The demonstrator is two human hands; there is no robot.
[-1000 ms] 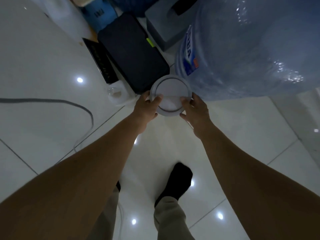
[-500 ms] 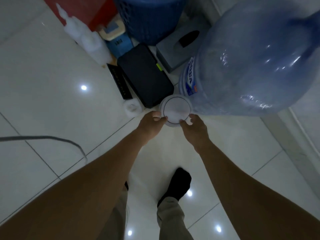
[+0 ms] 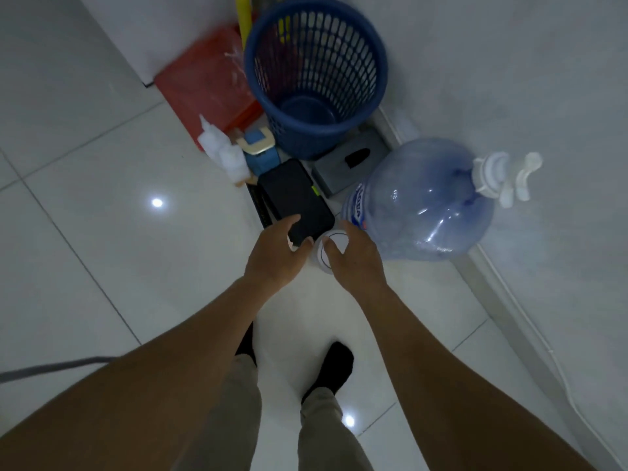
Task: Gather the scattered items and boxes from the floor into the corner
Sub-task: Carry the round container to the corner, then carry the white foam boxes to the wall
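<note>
Both hands are out over the edge of the pile in the corner. The small white round container (image 3: 339, 240) sits on the floor (image 3: 102, 205) straight ahead of the person, wedged in the gap between the flat black case (image 3: 294, 195) and the big blue water bottle (image 3: 418, 205). It looks to be touching or very nearly touching both.

The left hand (image 3: 275, 256) is relaxed and spread, holding nothing. Its fingertips reach over the near corner of the black case and its thumb points in toward the container. The right hand (image 3: 355, 263) is cupped over the container's near right side, with its fingers draped across the lid. From here I can't say whether it grips the container or only hovers over it.

The container lies between the two hands but more under the right one, so the right hand is plainly the nearer. Being round, it has no long axis to mind. The black case does, and it runs away from the person toward the blue mesh basket (image 3: 306, 141), leaning a little left.

A grey tissue box (image 3: 339, 171) sits behind the case, against the foot of the basket. I'd judge the container already parked with the rest. What's left is to let go without nudging the bottle.
</note>
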